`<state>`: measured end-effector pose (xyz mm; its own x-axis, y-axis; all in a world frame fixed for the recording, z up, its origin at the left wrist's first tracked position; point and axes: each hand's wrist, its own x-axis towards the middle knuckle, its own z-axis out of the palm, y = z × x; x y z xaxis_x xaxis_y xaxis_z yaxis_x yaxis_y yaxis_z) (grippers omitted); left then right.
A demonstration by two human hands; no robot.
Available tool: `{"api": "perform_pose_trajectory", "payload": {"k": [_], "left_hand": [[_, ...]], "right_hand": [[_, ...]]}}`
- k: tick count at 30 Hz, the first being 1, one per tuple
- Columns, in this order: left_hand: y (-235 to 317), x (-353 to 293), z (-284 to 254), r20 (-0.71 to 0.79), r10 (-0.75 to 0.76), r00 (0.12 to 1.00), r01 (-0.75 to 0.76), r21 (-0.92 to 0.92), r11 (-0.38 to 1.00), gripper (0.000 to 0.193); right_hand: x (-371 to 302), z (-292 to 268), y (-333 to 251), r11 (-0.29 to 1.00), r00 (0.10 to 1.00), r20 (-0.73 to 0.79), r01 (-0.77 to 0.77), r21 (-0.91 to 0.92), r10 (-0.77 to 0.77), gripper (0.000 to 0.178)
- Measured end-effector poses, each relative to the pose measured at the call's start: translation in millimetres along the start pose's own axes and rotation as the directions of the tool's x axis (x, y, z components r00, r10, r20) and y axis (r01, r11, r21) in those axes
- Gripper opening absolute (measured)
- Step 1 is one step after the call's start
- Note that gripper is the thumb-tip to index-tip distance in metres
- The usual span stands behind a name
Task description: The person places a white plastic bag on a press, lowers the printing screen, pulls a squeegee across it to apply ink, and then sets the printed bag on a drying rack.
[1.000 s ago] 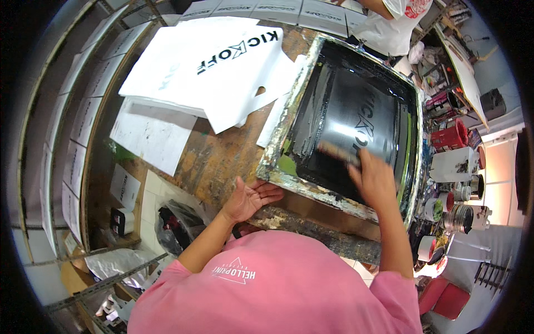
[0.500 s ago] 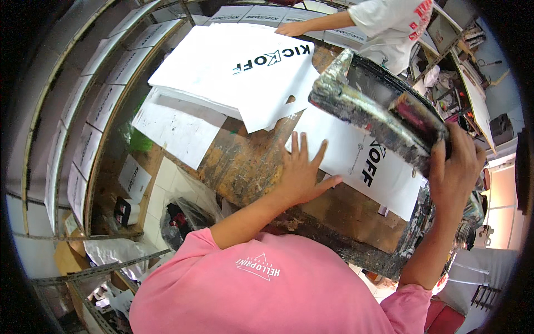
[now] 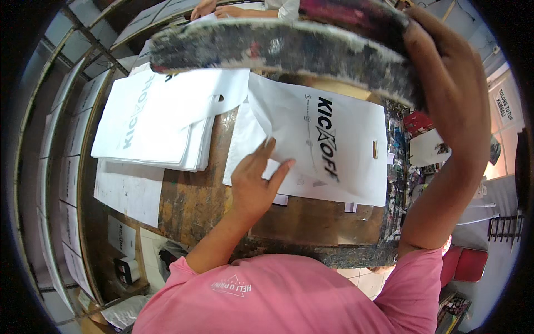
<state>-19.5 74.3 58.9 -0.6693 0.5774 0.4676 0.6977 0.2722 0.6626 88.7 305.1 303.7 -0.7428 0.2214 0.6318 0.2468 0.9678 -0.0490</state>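
Observation:
My right hand (image 3: 450,83) grips the near right end of a silk-screen printing frame (image 3: 267,49), thick with dark, smeared ink, and holds it tilted up above the table. Beneath it lies a white bag (image 3: 356,122) with bold black lettering and a punched handle slot at its right end. My left hand (image 3: 253,181) rests at the left part of this bag, thumb and fingers apart, where the sheet is creased and raised. To the left sits a stack of printed white bags (image 3: 150,150); the frame hides part of its far side.
Everything lies on a stained wooden table (image 3: 189,195). A loose white sheet (image 3: 130,192) lies below the stack. Metal racks with printed white sheets (image 3: 69,183) line the left. Another person's hands (image 3: 228,11) are at the far side. A red seat (image 3: 470,264) stands at right.
The screen frame has been raised higher, uncovering more of the printed bag. My left hand has moved to the bag's left part. The other person now has both hands showing at the far side.

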Motion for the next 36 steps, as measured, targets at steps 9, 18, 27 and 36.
{"api": "perform_pose_trajectory", "payload": {"k": [9,18,27,36], "left_hand": [[-53,-9,-88,-0.161,-0.494,0.855,0.457,-0.220,0.862,0.050],[-229,82,-261,-0.051,-0.442,0.895,0.439,-0.065,0.896,0.074],[-128,130,-188,0.085,-0.109,0.990,0.091,0.192,0.977,0.058],[-6,-117,-71,0.640,-0.441,0.629,0.589,-0.763,-0.267,0.110]], "right_hand": [[-6,13,10,0.988,0.996,-0.060,-0.056,0.147,0.065,0.045],[-2,6,-19,0.998,0.999,0.040,-0.039,0.058,0.036,0.042],[-28,1,-39,0.993,0.993,-0.070,-0.098,-0.065,0.094,0.052],[-207,76,-77,0.994,0.783,0.623,-0.070,0.082,0.004,0.035]]}}
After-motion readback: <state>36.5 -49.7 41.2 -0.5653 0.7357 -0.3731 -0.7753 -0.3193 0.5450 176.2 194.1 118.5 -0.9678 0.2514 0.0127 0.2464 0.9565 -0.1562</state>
